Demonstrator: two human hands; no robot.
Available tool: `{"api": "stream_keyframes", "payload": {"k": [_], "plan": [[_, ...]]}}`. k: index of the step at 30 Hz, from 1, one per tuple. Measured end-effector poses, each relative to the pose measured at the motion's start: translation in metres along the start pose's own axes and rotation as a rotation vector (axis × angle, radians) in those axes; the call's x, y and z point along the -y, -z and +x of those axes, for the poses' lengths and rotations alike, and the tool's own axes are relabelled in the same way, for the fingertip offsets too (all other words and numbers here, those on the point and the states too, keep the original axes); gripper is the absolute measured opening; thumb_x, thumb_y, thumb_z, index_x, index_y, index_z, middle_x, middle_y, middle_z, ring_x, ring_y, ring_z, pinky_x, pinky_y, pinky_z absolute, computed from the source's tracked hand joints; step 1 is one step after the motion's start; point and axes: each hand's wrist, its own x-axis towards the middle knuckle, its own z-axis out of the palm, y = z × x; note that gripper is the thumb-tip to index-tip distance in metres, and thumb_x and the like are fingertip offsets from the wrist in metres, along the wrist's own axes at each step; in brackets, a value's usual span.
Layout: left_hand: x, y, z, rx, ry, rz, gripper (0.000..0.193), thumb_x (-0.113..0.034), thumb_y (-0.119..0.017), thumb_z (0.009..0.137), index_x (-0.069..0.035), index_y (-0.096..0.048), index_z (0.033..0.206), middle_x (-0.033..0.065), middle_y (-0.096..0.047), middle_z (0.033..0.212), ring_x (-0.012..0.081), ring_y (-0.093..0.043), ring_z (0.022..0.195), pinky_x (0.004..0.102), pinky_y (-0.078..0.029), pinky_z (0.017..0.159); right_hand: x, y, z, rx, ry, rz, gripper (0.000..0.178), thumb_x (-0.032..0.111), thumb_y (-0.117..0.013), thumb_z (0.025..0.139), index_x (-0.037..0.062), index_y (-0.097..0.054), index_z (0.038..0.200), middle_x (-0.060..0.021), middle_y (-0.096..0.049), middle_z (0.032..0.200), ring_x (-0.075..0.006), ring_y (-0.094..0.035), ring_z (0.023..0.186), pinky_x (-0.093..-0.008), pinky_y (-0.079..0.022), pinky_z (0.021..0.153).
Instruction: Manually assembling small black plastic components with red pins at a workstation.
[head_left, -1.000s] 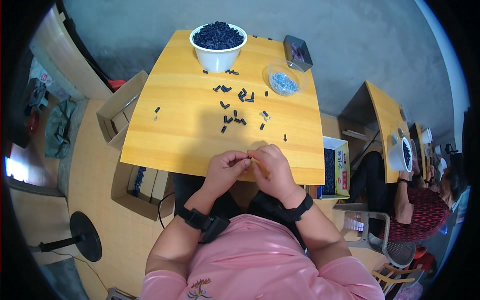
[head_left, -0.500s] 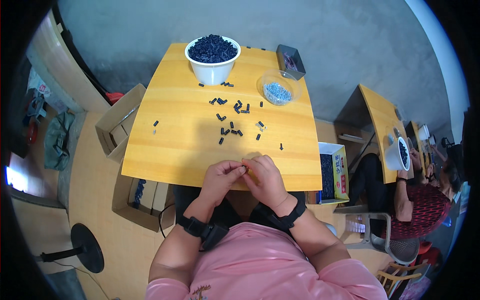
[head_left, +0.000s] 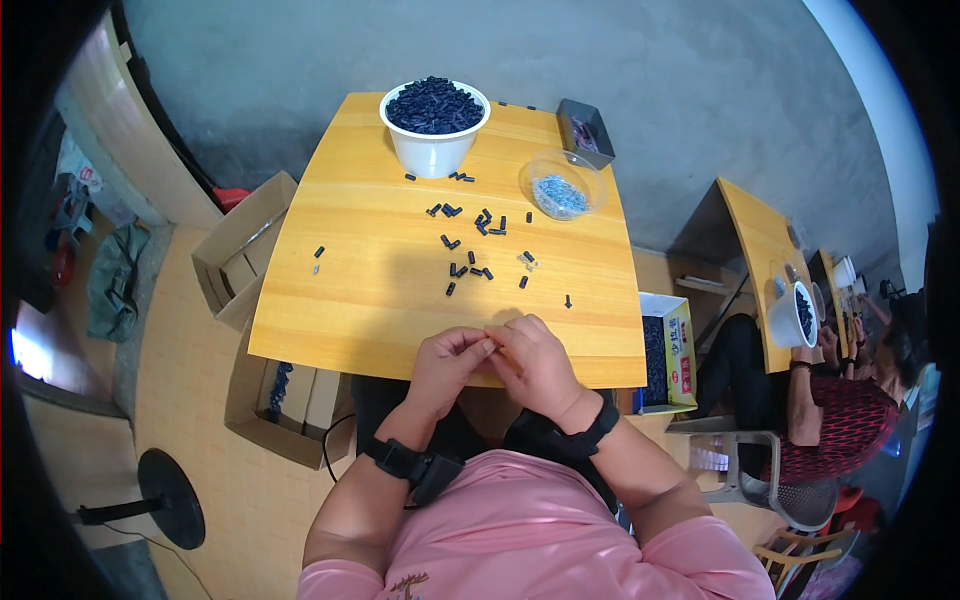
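My left hand (head_left: 448, 362) and my right hand (head_left: 535, 362) meet fingertip to fingertip over the table's front edge. Both are closed in a pinch, and the fingers hide whatever lies between them. Beyond them, several small black cylindrical plastic pieces (head_left: 453, 270) lie scattered over the yellow wooden table (head_left: 350, 320). A white bucket (head_left: 432, 155) heaped with the same kind of black pieces stands at the back. To its right is a clear round bowl (head_left: 590, 185) with small silvery-blue parts (head_left: 560, 197). One black piece with a wider end (head_left: 568, 301) lies apart on the right.
A dark rectangular box (head_left: 588, 135) sits at the back right corner. Cardboard boxes (head_left: 285, 415) stand on the floor at the left, and a yellow-and-white carton (head_left: 680, 355) of black pieces is at the right. Another person (head_left: 835, 425) sits at a second table (head_left: 750, 260) further right.
A small dark thing showed between my fingertips before; now it is covered. My hands stay together at the table edge, and the whole view has shifted slightly.
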Motion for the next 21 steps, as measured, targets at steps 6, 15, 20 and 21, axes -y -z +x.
{"api": "stream_keyframes", "payload": {"k": [6, 15, 20, 21], "plan": [[-0.017, 0.002, -0.004, -0.07, 0.022, -0.147, 0.017, -0.01, -0.063, 0.087, 0.003, -0.062, 0.097, 0.0075, -0.065, 0.086, 0.0122, -0.062, 0.075, 0.0243, -0.052, 0.071, -0.032, 0.011, 0.026, 0.161, -0.438, 0.51, 0.024, 0.006, -0.069, 0.075, 0.001, -0.065, 0.098, -0.0134, -0.057, 0.079, -0.0222, -0.057, 0.067, -0.0294, -0.047, 0.061], [-0.035, 0.034, 0.016, -0.228, -0.217, 0.131, 0.014, -0.01, -0.061, 0.088, 0.001, -0.062, 0.095, 0.0069, -0.065, 0.088, 0.0119, -0.061, 0.081, 0.0245, -0.049, 0.076, -0.055, -0.001, 0.081, 0.129, -0.389, -0.081, 0.012, 0.01, -0.065, 0.073, 0.0012, -0.066, 0.081, -0.0168, -0.061, 0.076, -0.0322, -0.06, 0.068, -0.0371, -0.049, 0.063], [-0.027, 0.043, 0.025, -0.298, -0.287, 0.132, 0.013, -0.009, -0.06, 0.088, 0.001, -0.061, 0.097, 0.0059, -0.065, 0.093, 0.0111, -0.059, 0.088, 0.0241, -0.046, 0.083, -0.064, 0.0, 0.093, 0.237, -0.48, -0.177, 0.012, 0.011, -0.065, 0.074, 0.0003, -0.066, 0.08, -0.0169, -0.061, 0.075, -0.0307, -0.059, 0.067, -0.0354, -0.048, 0.063], [-0.026, 0.044, 0.026, -0.292, -0.286, 0.127, 0.013, -0.008, -0.06, 0.088, 0.001, -0.061, 0.097, 0.0058, -0.064, 0.094, 0.0111, -0.059, 0.088, 0.0241, -0.046, 0.083, -0.064, 0.0, 0.094, 0.298, -0.505, -0.18, 0.014, 0.012, -0.067, 0.075, -0.0013, -0.066, 0.08, -0.0165, -0.061, 0.075, -0.0284, -0.06, 0.065, -0.0337, -0.048, 0.061]]}}
